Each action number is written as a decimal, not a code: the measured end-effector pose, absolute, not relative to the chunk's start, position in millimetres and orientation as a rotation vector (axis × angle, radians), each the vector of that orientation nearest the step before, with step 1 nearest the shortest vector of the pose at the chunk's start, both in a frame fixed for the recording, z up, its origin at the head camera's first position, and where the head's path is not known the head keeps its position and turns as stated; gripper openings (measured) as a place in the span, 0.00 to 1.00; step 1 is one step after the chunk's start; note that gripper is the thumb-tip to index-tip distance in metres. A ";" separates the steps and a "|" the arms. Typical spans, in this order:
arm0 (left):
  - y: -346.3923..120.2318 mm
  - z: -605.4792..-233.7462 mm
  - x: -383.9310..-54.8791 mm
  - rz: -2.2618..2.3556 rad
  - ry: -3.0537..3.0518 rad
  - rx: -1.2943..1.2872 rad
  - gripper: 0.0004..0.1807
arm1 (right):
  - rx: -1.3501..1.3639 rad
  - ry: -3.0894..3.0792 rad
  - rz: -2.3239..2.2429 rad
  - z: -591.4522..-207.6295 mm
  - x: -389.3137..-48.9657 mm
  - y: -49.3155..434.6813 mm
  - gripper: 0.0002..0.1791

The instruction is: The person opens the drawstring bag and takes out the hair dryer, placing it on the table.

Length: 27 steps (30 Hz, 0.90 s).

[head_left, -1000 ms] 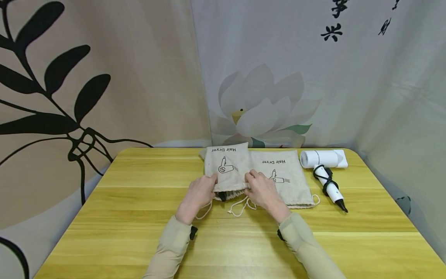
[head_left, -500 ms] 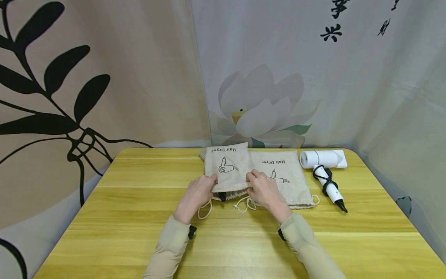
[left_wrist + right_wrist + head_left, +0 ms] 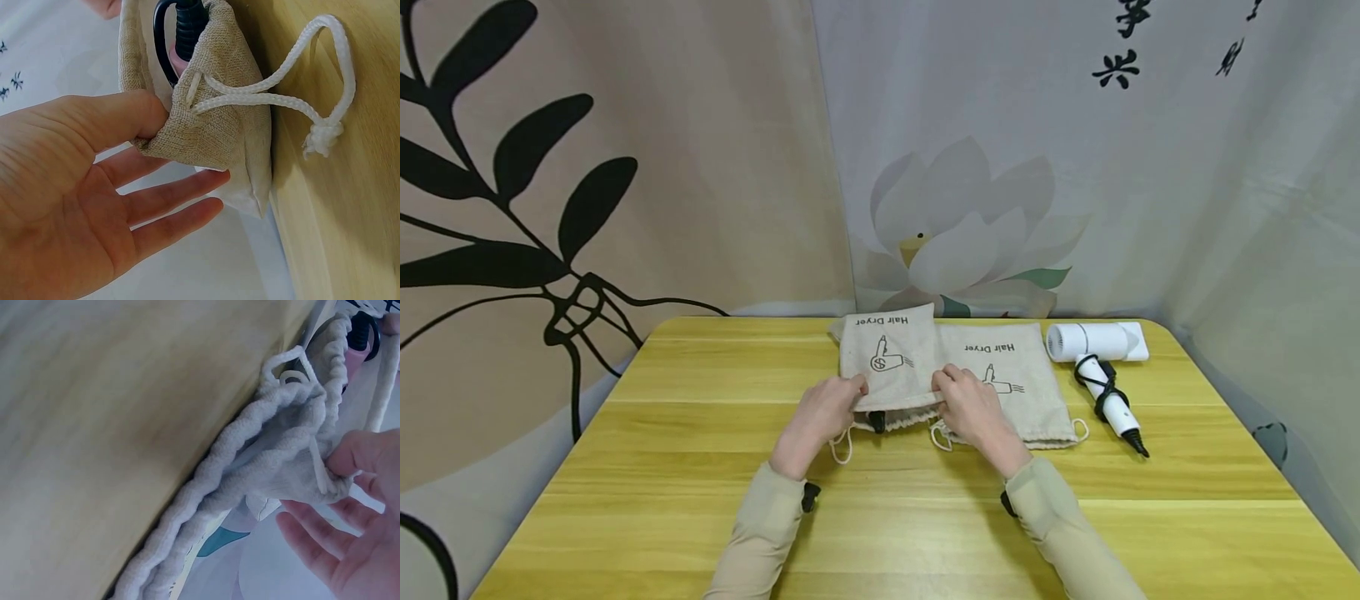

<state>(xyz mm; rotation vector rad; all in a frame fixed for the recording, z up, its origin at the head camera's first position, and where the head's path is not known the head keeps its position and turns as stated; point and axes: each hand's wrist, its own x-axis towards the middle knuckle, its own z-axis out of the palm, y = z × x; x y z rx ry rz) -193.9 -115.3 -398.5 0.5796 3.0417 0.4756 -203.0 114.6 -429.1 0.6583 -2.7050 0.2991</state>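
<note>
A beige linen drawstring bag [image 3: 891, 337], printed "Hair Dryer", lies toward the back of the table with its mouth facing me. My left hand [image 3: 822, 412] pinches the left side of the mouth between thumb and index finger; the other fingers extend below the cloth in the left wrist view. At the right side, my right hand [image 3: 369, 512] pinches the rim the same way. Inside the spread mouth, a pink handle [image 3: 356, 367] with a black cord sleeve [image 3: 189, 28] shows; the rest is hidden by cloth. A knotted white drawstring [image 3: 342, 69] hangs at the left corner.
Beside it, a second "Hair Dryer" bag [image 3: 1026, 367] lies flat, partly behind my right hand. A white hair dryer [image 3: 1093, 342] with its black cord wound round the handle lies farther right. The wooden table [image 3: 700, 467] ends at a printed curtain [image 3: 737, 167].
Both hands keep their hold and have drawn slightly apart, spreading the bag's mouth a little wider. The white drawstrings at both corners have shifted, and less of the right one shows.
</note>
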 end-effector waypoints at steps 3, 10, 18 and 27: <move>-115.6 -398.5 -194.1 0.482 3.039 0.576 0.21 | 0.664 -2.697 0.303 -428.9 -202.6 115.3 0.13; -119.9 -397.4 -193.5 0.481 3.035 0.543 0.20 | 0.654 -2.687 0.302 -429.5 -203.6 119.8 0.14; -123.6 -396.9 -193.1 0.488 3.041 0.558 0.19 | 0.663 -2.657 0.293 -431.7 -203.9 126.4 0.15; -128.8 -397.8 -194.5 0.534 3.014 0.561 0.18 | 0.656 -2.713 0.342 -430.8 -203.5 128.8 0.14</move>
